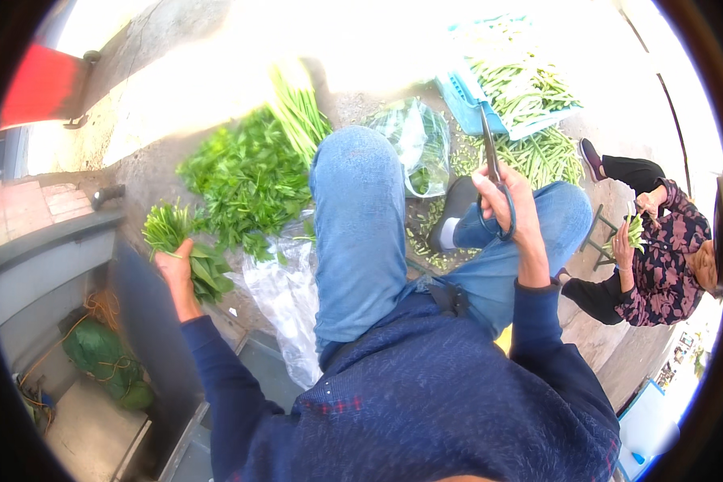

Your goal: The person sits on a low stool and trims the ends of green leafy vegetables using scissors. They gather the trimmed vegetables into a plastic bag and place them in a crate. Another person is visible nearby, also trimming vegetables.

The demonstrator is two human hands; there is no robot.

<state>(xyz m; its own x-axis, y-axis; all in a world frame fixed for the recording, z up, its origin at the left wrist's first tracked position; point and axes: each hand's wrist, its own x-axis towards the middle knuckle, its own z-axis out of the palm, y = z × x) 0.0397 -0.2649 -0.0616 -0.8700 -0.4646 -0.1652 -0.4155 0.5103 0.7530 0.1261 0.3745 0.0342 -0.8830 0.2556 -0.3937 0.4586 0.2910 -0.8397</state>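
My left hand (177,271) is wrapped round a bunch of leafy greens (167,229), its cut stems up and broad leaves hanging beside my wrist. In my right hand (512,201), above my right knee, is a pair of scissors (490,132). The blades point up and look closed together; my fingers are at the dark blue-green handles. Between my left hand and my left knee lies a big heap of leafy green herbs (249,177), with long pale-green stalks (293,104) at its far end. A clear plastic bag (285,281) lies beside my left thigh.
Beyond my knees are a knotted plastic bag (414,140), a light-blue crate (462,92) and heaped green beans (522,80). Green scraps (434,249) litter the ground by my shoe. On the right a person (659,233) holds cut greens. A grey ledge (56,229) borders the left.
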